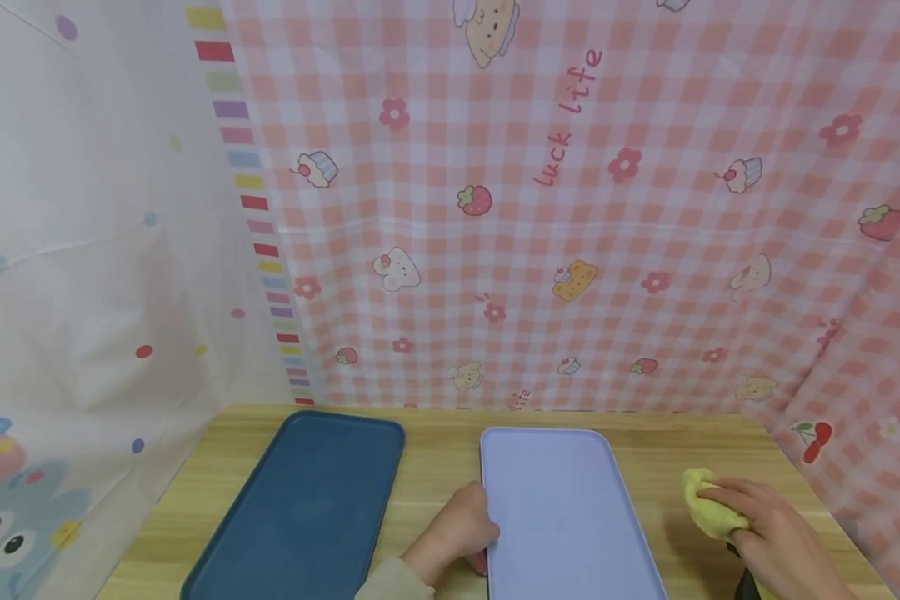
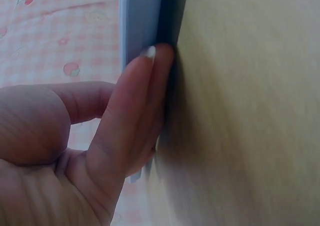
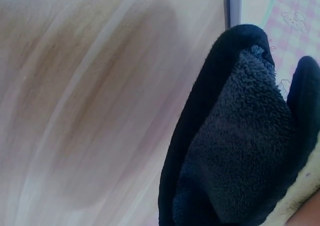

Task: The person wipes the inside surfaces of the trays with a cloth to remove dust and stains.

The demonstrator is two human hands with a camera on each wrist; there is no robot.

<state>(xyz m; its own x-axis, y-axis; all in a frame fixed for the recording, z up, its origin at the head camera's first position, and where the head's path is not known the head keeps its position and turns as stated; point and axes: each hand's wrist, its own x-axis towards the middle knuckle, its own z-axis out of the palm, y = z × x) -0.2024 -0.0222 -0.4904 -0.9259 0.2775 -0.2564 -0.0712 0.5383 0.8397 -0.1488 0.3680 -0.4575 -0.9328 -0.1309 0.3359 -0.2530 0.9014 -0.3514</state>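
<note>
The cloth [image 1: 711,510], at right over the tabletop [image 1: 438,454], looks soft and light, best bunched by its middle; the right hand [image 1: 780,529] grasps it, fingers curled. The left hand [image 1: 461,527] pinches the lilac tray [image 1: 562,508], seemingly stiff and slick, at its left rim.

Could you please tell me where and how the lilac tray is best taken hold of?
Probably by the left long rim, coming in low from the left, where the left hand holds it. The lilac tray lies flat; its raised rim offers an edge to pinch, while its broad middle offers none.
</note>
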